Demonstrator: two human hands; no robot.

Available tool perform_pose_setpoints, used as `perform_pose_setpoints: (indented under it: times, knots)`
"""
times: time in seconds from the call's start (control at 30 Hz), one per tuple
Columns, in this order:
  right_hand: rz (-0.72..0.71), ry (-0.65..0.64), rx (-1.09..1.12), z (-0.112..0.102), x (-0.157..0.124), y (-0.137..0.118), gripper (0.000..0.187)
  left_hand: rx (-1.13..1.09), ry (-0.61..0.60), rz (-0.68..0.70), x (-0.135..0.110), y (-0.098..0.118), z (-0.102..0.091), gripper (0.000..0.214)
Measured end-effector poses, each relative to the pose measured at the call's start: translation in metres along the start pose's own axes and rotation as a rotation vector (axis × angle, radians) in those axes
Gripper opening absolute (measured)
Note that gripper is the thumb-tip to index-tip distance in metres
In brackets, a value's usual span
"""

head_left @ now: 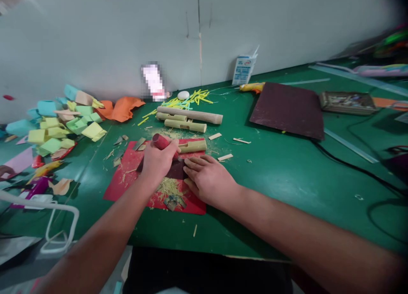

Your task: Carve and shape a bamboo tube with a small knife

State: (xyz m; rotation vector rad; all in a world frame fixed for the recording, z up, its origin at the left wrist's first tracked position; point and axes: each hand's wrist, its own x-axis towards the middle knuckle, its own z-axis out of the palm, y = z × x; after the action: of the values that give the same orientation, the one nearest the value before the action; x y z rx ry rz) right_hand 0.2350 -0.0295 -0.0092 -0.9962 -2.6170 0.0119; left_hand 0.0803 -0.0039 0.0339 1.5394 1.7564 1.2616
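Red cylinder [161, 142] sits tilted in your left hand [158, 158], as the head view shows: your fingers are curled closed around it, its broad end poking up and to the left. It is above the red sheet [116, 187]; whether its lower end touches the dark strip [174, 171] beneath, you cannot tell. Your right hand [207, 177] lies palm down, fingers extended and close together, fingertips on that strip's right end.

Just beyond your hands, a notched bamboo piece [194, 146] lies across the sheet's far edge. Past it on the green table [287, 171] are a longer stick [194, 114] and two more notched pieces, near yellow strips [201, 97]. Pale shavings [168, 186] lie on the sheet nearer you. Folded paper shapes [52, 134] are heaped to the left; a dark square sheet [287, 110] lies to the right.
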Motion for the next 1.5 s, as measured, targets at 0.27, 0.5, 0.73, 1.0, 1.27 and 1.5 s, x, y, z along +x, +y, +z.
perform_pose_setpoints:
  times: [0.27,0.5,0.73,1.0,1.27,1.5]
  knots:
    - [0.005,0.002,0.007,0.001,0.000,0.001,0.034,0.034,-0.048,0.024,0.001,0.000,0.003,0.025]
    - [0.009,-0.010,0.018,-0.002,0.000,0.000,0.036,0.036,-0.052,-0.003,-0.001,0.003,0.016,0.027]
    - [0.000,-0.016,0.001,-0.001,0.000,-0.001,0.036,-0.056,-0.022,0.014,0.001,-0.007,0.017,0.027]
    - [-0.015,-0.035,-0.020,-0.002,0.001,-0.003,0.033,-0.034,0.035,0.037,-0.006,-0.002,0.020,0.025]
    - [-0.028,-0.021,-0.023,-0.001,0.001,-0.003,0.034,-0.011,0.039,0.058,-0.011,0.001,0.020,0.025]
    - [-0.032,-0.024,-0.015,-0.002,0.002,-0.004,0.033,0.019,0.056,0.057,-0.013,0.001,0.020,0.024]
